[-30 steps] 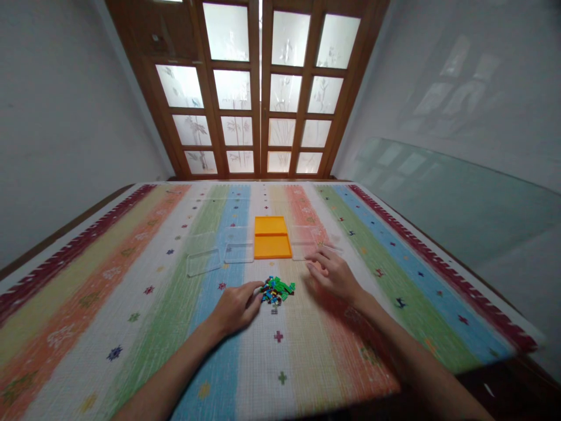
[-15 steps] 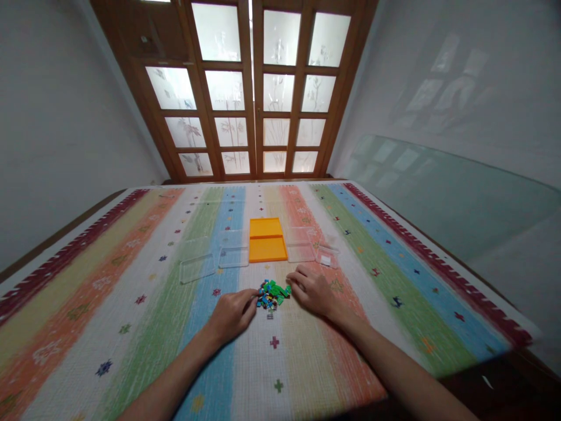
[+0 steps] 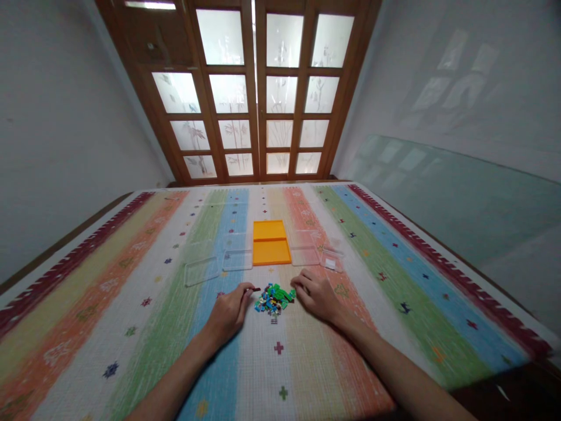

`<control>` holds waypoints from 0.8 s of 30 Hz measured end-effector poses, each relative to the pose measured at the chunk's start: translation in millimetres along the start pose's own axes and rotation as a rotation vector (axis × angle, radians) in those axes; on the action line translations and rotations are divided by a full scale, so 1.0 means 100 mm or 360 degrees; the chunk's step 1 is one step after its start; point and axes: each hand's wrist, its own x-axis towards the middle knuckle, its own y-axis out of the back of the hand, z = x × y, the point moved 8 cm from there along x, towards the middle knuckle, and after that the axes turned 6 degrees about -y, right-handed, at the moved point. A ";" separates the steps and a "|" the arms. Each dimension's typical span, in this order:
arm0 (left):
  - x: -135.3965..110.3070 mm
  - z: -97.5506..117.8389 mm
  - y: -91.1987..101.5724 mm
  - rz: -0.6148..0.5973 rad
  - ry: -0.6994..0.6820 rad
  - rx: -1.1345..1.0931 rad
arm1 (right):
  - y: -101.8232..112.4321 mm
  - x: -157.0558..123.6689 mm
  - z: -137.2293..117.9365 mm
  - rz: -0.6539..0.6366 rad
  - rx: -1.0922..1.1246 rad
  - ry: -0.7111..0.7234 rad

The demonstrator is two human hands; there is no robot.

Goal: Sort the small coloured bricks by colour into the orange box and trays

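Observation:
A small pile of toy building bricks (image 3: pixel 275 299), mostly green and blue with some dark and pale pieces, lies on the striped tablecloth. Just left of it, my left hand (image 3: pixel 230 307) pinches a small dark brown brick (image 3: pixel 256 289) between thumb and fingers, slightly clear of the pile. At the pile's right edge rests my right hand (image 3: pixel 316 295), its fingers curled with the tips close to the green bricks. Whether those fingertips hold a piece is too small to make out.
Beyond the pile lies an open orange case (image 3: pixel 272 252). Clear plastic trays flank it: two on the left, including the outer tray (image 3: pixel 201 272), and two on the right, including a small box (image 3: pixel 332 263) with a white piece inside. The tablecloth (image 3: pixel 166 327) covers the table.
My left hand has drawn back from the pile's left edge, and a dark brown brick now shows in its pinch. My right hand stays beside the pile. The view has shifted slightly.

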 end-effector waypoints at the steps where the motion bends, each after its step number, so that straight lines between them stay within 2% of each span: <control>1: 0.00 -0.06 0.08 0.0057 0.0026 0.0059 | 0.00 0.00 0.00 0.0002 0.0002 -0.0002; 7: -0.08 -0.62 0.80 0.0519 0.0348 0.0544 | -0.02 -0.02 0.01 -0.0032 0.0020 -0.0014; 8: -0.11 -0.70 0.90 0.0573 0.0371 0.0626 | -0.02 -0.02 0.01 -0.0035 0.0022 -0.0013; 10: -0.14 -0.84 1.01 0.0562 0.0398 0.0783 | -0.02 -0.02 0.01 -0.0039 0.0019 -0.0014; 14: -0.18 -0.99 0.99 0.0413 0.0404 0.0968 | -0.02 -0.02 0.00 -0.0040 0.0013 -0.0007; 24: -0.11 -1.00 0.82 0.0363 0.0346 0.0957 | -0.02 -0.02 0.00 -0.0060 0.0019 -0.0007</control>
